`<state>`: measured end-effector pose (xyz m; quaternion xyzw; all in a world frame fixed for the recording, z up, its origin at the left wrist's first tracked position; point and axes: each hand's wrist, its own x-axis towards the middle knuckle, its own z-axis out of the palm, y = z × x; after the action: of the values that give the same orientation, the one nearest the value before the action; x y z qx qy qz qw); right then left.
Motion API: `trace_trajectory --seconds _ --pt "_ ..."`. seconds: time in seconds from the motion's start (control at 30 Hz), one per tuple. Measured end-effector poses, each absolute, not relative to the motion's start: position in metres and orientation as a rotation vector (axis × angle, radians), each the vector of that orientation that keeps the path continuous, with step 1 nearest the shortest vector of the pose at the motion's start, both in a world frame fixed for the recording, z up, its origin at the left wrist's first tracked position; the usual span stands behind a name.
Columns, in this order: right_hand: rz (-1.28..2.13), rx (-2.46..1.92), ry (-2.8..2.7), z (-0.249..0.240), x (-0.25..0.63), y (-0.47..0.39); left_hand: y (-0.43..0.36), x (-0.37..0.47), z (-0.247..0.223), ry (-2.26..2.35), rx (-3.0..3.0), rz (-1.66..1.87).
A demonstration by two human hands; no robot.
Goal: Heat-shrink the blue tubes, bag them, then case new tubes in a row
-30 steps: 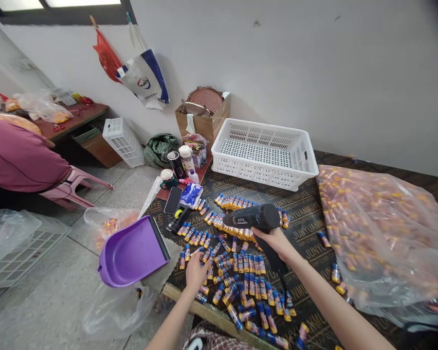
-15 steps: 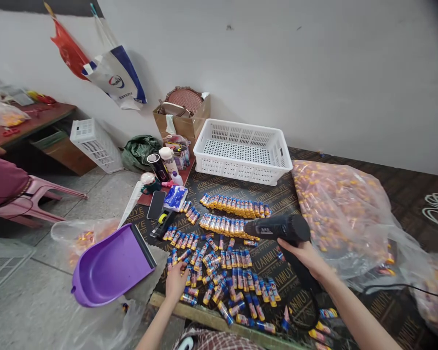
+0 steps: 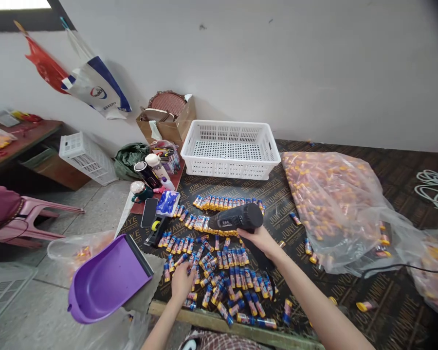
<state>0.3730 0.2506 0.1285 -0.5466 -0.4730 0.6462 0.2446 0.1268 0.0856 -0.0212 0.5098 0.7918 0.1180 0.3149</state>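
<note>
My right hand (image 3: 257,239) is wrapped round the handle of a black heat gun or dryer (image 3: 237,218), whose nozzle points left over a row of small blue-and-yellow tubes (image 3: 199,222). A second row of tubes (image 3: 222,202) lies just behind it. Near the table's front left, my left hand (image 3: 182,279) has its fingers bent down among loose tubes (image 3: 211,265); its fingertips touch the tubes, and whether they grip one is hidden. Short lines of tubes lie around the loose ones.
A white crate (image 3: 229,163) stands by the wall. A large plastic bag of tubes (image 3: 336,194) lies right, with a black cable (image 3: 394,266) beside it. Bottles, a phone (image 3: 149,213) and a tape dispenser (image 3: 156,233) are left, above a purple dustpan (image 3: 105,282). A person sits far left.
My right hand and the black tool have moved left along the row. My left hand has shifted slightly right among the tubes. The camera view has turned to the right.
</note>
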Motion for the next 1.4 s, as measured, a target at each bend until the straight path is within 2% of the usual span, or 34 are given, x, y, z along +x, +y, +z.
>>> trace_trajectory --seconds 0.23,0.47,0.6,0.73,0.93,1.4 --pt "1.513 -1.820 -0.885 0.133 0.471 0.229 0.180 0.177 0.007 1.928 1.882 0.315" --pt "1.381 -1.909 -0.560 0.143 0.537 0.200 0.283 0.267 -0.008 1.513 2.227 0.243" --pt "1.408 -1.967 -0.520 0.140 0.545 0.188 0.272 0.275 -0.009 1.484 2.250 0.196" --pt "1.442 -1.971 -0.513 0.132 0.547 0.184 0.251 0.257 0.000 1.419 2.364 0.342" --pt "1.449 -1.947 -0.608 0.128 0.535 0.190 0.268 0.234 -0.005 1.763 2.258 0.275" --pt "1.520 -1.887 -0.619 0.127 0.513 0.205 0.267 0.228 -0.011 1.562 2.306 0.314"
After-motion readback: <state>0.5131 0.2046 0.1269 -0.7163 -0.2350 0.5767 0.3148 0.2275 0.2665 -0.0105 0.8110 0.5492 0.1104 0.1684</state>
